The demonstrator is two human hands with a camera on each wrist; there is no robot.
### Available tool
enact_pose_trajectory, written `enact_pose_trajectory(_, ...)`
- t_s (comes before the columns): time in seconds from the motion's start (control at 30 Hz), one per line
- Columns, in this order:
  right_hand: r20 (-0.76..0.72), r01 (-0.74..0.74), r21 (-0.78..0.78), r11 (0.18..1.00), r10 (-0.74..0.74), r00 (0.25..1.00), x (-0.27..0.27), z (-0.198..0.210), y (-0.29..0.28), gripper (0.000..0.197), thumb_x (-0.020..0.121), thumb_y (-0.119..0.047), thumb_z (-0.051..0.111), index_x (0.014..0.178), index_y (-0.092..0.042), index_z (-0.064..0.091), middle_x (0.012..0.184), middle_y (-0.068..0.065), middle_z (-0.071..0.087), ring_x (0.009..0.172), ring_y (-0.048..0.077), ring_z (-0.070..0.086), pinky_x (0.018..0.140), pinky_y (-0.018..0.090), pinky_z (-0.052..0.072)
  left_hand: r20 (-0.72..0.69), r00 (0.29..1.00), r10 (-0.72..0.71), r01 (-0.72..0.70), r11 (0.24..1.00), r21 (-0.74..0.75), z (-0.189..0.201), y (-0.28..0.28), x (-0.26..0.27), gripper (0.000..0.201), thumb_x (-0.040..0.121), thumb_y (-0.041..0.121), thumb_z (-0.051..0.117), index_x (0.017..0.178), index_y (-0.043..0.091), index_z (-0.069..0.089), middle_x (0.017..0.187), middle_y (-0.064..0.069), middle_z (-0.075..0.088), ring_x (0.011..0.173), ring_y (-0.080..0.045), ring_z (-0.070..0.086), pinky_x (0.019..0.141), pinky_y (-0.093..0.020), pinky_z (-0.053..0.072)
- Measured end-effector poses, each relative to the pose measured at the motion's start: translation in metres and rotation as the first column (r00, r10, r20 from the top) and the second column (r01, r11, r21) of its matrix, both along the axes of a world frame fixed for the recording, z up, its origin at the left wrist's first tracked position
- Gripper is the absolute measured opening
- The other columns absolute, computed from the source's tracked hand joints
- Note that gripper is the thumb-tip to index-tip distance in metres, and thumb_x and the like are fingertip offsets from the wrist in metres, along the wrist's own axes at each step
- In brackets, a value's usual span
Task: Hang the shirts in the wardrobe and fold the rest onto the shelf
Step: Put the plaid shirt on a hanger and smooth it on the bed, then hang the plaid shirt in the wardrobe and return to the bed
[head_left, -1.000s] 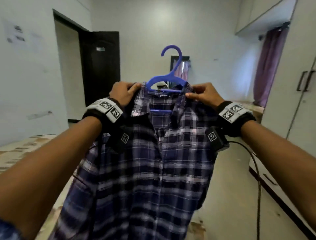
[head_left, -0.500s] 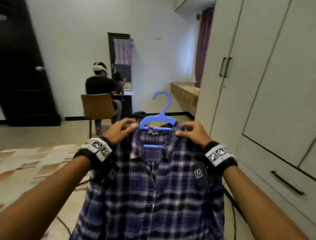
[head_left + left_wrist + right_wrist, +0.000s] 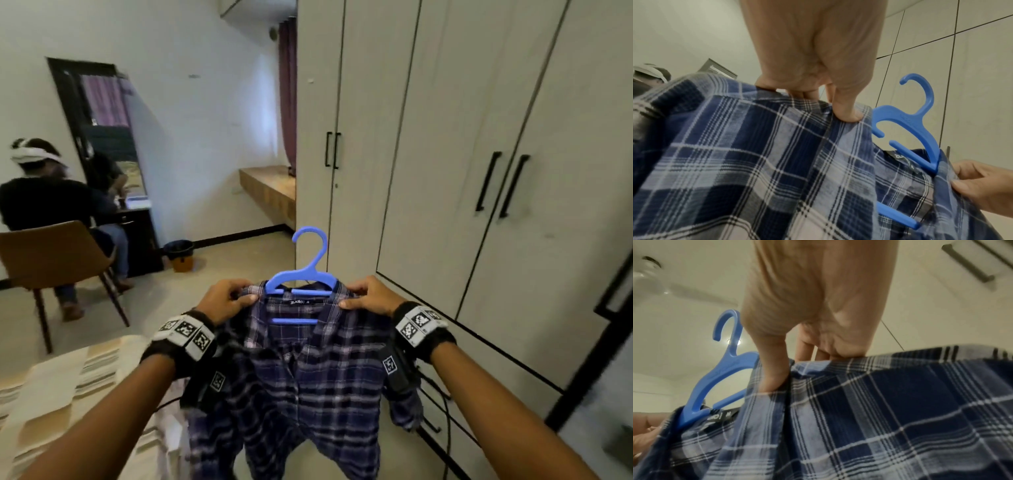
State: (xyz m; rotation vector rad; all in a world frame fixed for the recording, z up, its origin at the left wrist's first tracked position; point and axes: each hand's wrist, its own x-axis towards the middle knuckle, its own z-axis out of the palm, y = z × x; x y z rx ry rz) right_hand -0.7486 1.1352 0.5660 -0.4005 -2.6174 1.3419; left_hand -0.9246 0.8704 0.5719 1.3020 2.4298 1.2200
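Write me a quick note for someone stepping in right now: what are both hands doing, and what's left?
Left hand: grips the plaid shirt at its left shoulder.
Right hand: grips the right shoulder.
The shirt is on the blue hanger, held in the air in front of the wardrobe, whose doors are shut.
Done: shirt on the hanger.
Left: open a door, hook the hanger inside. No other clothes are plainly in view.
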Motion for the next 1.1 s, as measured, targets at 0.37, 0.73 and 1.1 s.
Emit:
enact_pose_trajectory(0.37,0.007,0.257,0.093,0.962,-0.258,0.966,0.076,-0.046,0.045,0.036,0.079,-0.021,0.075,0.051,-0.028,0.055,0.054,-0.011,0.042,0.053,0.003,0.039,0.055,0.021,0.03,0.19,0.959,-0.212,0.24,0.961,-0.138,-0.042,0.107,0.017,0.019,0.07,0.025,0.08,0.07,0.023,0.061,0.056,0.015,0.056,0.055,0.004,0.048,0.059,-0.015,0.038)
enact_pose_trajectory(0.73,0.383,0.661,-0.164,0.732,-0.57,0.727,0.24,-0.217,-0.016,0.028,0.076,-0.015,0.077,0.09,0.007,0.067,0.078,0.024,0.066,0.067,0.008,0.053,0.065,0.025,0.039,0.544,0.628,-0.556,0.772,0.361,-0.523,-0.222,0.201,0.103,0.033,0.077,0.006,0.075,0.049,0.016,0.06,0.051,-0.003,0.052,0.044,-0.009,0.045,0.055,-0.023,0.036)
enact_pose_trajectory(1.1,0.455,0.938,0.073,0.339,-0.848,0.271,0.429,-0.176,-0.05,0.031,0.076,-0.012,0.077,0.064,0.005,0.054,0.062,0.01,0.04,0.057,0.01,0.033,0.056,0.025,0.027,0.487,0.164,-0.858,0.927,-0.035,-0.373,-0.218,0.28,0.303,0.053,0.068,0.048,0.052,0.091,0.002,0.066,0.084,-0.012,0.063,0.084,-0.02,0.06,0.07,-0.027,0.038)
